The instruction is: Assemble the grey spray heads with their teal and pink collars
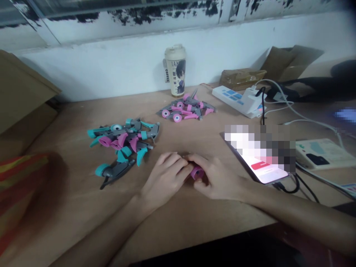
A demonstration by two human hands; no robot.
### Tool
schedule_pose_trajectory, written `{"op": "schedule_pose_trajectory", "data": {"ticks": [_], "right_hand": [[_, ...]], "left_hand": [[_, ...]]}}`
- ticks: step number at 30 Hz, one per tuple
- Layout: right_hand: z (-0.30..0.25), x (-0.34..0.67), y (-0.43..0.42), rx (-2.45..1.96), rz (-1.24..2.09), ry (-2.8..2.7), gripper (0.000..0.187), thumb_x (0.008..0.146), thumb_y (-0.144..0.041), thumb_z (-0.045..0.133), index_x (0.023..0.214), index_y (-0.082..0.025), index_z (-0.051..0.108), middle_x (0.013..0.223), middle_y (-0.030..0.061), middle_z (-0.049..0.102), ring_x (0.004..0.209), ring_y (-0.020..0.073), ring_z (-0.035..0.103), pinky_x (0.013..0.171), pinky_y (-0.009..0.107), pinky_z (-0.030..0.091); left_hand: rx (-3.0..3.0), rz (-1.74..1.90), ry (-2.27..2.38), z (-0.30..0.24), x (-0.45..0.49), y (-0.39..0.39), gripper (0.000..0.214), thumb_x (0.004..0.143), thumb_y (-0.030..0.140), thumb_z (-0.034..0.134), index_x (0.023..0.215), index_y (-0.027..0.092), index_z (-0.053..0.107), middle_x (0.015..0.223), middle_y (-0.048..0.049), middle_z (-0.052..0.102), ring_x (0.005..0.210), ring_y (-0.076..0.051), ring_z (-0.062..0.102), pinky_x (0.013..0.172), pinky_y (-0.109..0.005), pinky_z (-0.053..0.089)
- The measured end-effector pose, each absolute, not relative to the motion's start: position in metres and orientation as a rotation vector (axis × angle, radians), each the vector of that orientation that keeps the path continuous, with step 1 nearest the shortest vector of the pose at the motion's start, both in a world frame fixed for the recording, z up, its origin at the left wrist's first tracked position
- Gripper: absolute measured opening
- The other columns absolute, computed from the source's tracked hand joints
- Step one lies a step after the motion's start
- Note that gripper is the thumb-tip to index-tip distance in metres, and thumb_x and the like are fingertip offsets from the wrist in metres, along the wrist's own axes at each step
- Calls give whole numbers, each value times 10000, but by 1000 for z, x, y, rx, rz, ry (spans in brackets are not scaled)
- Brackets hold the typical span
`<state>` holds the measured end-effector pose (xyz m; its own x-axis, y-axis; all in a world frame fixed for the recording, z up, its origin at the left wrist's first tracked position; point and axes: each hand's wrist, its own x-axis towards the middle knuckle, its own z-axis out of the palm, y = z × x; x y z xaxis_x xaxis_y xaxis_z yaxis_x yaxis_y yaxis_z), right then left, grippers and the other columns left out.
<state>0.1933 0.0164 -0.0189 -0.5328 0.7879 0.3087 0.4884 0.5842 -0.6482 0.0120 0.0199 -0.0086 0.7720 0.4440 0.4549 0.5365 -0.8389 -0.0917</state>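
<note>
Near the table's front edge my left hand [170, 176] and my right hand [215, 177] meet with bent fingers around one small plastic piece. A pink ring-shaped part [197, 172] of it shows between the hands; the rest is hidden by my fingers. To the left of my hands lies a loose pile of grey plastic pieces with teal and pink round ends and levers [126, 137]. One grey piece with a teal end [115, 171] sticks out at the front of that pile. Farther back is a second pile of grey and pink pieces [185, 108], some with white discs.
A lidded coffee tumbler [177, 72] stands by the wall. To the right are a white power strip [236, 99] with cables, a lit phone [257, 157], a pale box-shaped device [326, 152] and a brown carton [241, 77]. Cardboard [23, 89] and an orange-yellow item [19, 185] stand left.
</note>
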Motion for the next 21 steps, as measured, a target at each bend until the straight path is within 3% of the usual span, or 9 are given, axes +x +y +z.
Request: {"op": "schedule_pose_trajectory", "data": {"ticks": [8,11,13,16,21], "right_hand": [[-22,195,19,-989,731,-2198,419,664,-92,498,1077,-164,511,850,30,629,666,141,579,604,272,456],[-20,199,22,-892,847,-2121,448,731,-133,532,1173,-174,471,1044,65,635,885,170,616,764,304,487],[-16,202,23,-843,888,-2075,487,768,-219,587,1230,-201,437,1197,73,586,1064,190,568,893,338,457],[-12,203,23,-829,858,-2040,557,736,-338,677,1238,-244,456,1249,45,566,1127,193,539,954,349,430],[-10,203,23,-870,759,-2038,341,796,-334,628,1126,-259,583,1155,4,638,1055,170,585,937,339,438]], "left_hand": [[-2794,-670,-841,-11,13,20,128,844,153,558,951,143,629,862,-40,652,840,-201,529,789,-350,391],[-2854,-889,-988,-12,9,24,183,824,174,600,1006,178,623,893,-30,662,857,-194,548,755,-338,409],[-2880,-1102,-1119,-12,6,26,173,810,193,623,982,191,622,891,-25,658,845,-175,567,743,-317,431],[-2818,-1396,-1328,-12,3,26,162,761,211,676,904,194,601,851,-13,635,794,-151,591,708,-280,459],[-2804,-1441,-1502,-8,6,19,263,702,211,704,891,201,521,886,-7,611,829,-166,609,736,-297,476]]}}
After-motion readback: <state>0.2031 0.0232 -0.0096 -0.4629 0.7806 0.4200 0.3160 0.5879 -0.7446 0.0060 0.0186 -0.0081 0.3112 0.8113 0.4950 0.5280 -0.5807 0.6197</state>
